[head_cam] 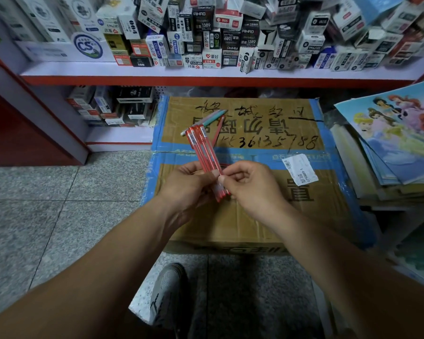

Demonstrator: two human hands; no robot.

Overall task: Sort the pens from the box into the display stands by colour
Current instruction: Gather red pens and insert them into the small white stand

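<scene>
Glossy red plastic pens (pixel 204 152) above a matt cardboard carton (pixel 242 211) on speckled stone floor (pixel 59 216).

Single head-worn wide-angle view, facing forward and down, close above taped carton (pixel 242 216), shelf (pixel 206 74) beyond

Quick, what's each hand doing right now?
Left hand: holding the bunch of red pens.
Right hand: pinching the same red pens near their lower end.
</scene>
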